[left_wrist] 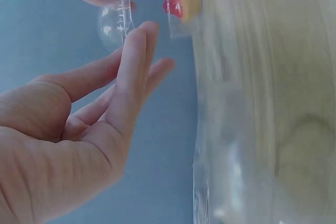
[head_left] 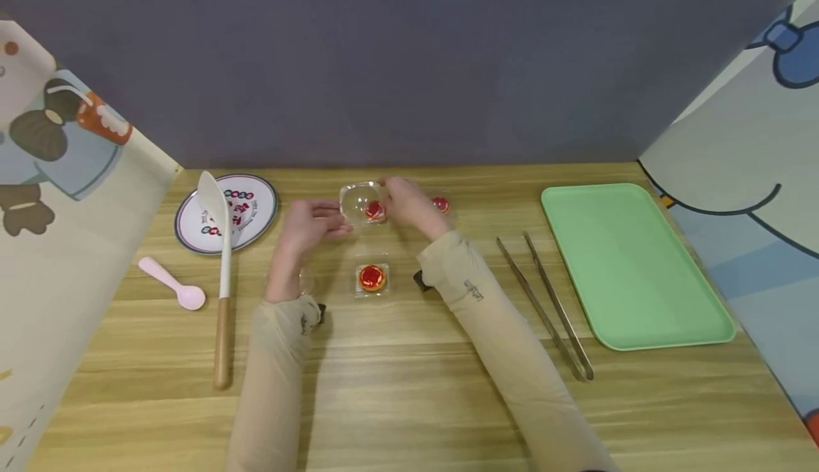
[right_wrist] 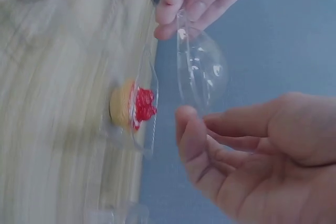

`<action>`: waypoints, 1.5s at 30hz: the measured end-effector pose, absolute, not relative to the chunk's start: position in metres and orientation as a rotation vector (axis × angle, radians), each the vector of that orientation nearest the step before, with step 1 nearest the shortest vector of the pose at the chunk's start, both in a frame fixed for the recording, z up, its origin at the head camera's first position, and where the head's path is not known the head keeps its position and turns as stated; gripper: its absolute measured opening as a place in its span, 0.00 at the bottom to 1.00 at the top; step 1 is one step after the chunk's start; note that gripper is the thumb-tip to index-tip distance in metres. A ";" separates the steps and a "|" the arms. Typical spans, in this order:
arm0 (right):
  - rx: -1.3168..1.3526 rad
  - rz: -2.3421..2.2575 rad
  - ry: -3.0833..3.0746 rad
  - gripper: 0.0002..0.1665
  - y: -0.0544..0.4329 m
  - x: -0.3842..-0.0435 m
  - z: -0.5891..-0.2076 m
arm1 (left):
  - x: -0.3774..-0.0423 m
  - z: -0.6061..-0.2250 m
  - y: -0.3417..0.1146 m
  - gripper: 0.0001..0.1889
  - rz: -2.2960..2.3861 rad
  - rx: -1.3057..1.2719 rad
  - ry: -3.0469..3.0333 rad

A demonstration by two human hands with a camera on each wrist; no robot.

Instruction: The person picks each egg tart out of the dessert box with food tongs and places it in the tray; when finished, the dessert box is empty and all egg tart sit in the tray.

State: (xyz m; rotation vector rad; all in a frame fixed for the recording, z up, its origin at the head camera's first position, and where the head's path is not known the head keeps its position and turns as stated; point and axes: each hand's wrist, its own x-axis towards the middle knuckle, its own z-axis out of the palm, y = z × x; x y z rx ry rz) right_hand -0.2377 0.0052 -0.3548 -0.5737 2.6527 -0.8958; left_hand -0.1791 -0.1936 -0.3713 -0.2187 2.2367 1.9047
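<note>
A clear plastic dome lid (head_left: 354,199) is held up on edge between my two hands. My left hand (head_left: 310,225) pinches one side of its rim between thumb and fingers. The opposite side is pinched by the thumb and fingertips of my right hand (head_left: 409,205). Just below the lid, a small tart with a red topping (right_wrist: 143,107) sits in a clear plastic base, apart from the lid. Nearer me is another red-topped tart (head_left: 372,278) in a clear square base. A third red-topped tart (head_left: 441,204) lies right of my right hand, partly hidden by it.
To the left are a patterned plate (head_left: 256,224), a long white-headed spoon (head_left: 226,266) with a wooden handle lying across it, and a pink spoon (head_left: 188,296). Metal tongs (head_left: 553,301) and a green tray (head_left: 640,266) lie right. A grey wall (head_left: 409,67) closes the back.
</note>
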 end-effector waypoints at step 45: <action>-0.935 -0.924 2.437 0.26 -0.064 -0.291 -0.369 | -0.168 -0.378 -0.251 0.28 1.962 -0.426 2.392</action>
